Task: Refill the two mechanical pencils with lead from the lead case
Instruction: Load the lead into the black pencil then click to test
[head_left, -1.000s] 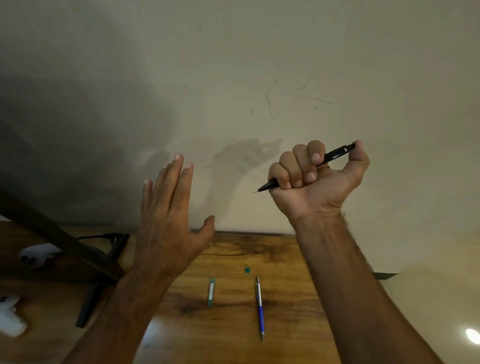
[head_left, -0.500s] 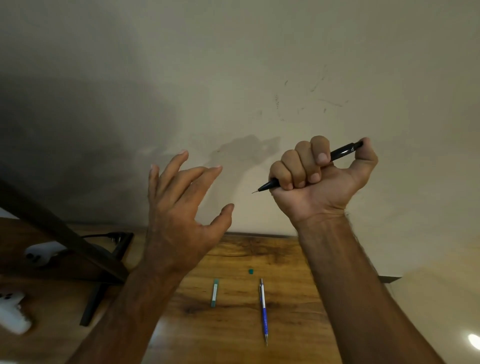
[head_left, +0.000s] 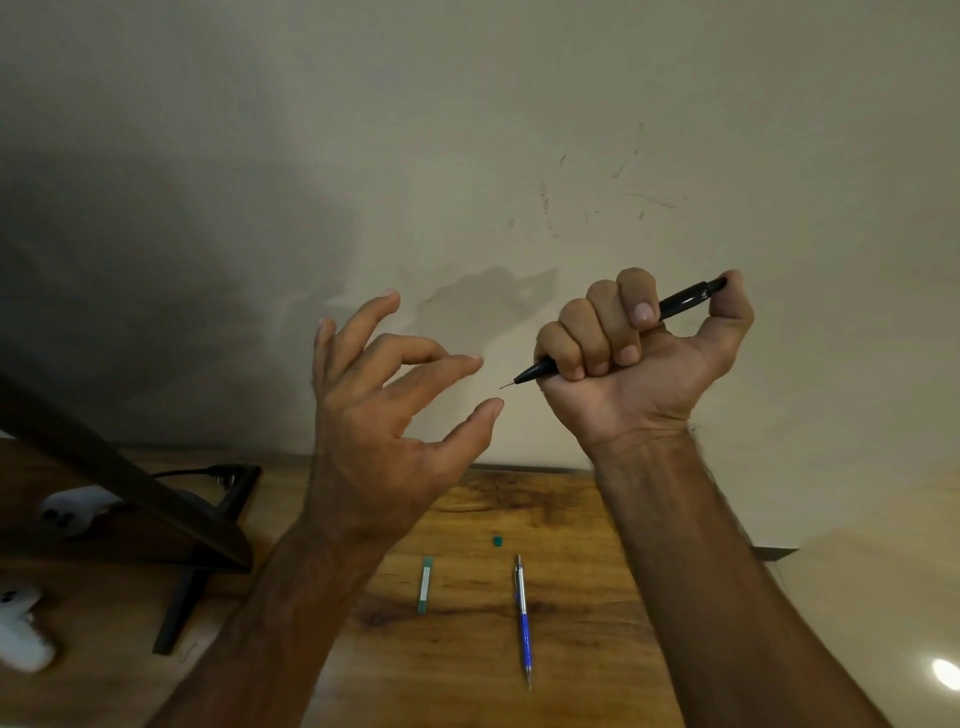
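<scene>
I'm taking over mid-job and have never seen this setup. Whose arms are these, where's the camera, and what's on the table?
No machine here: these are a person's two bare arms, seen from a camera worn on their head, looking forward and down. The right hand grips a black pencil in its fist, thumb at the back end, thin tip toward the left hand. That hand is empty, its fingers spread near the tip, not touching. On the wooden table lie a blue pencil, a green lead case and a small green piece.
</scene>
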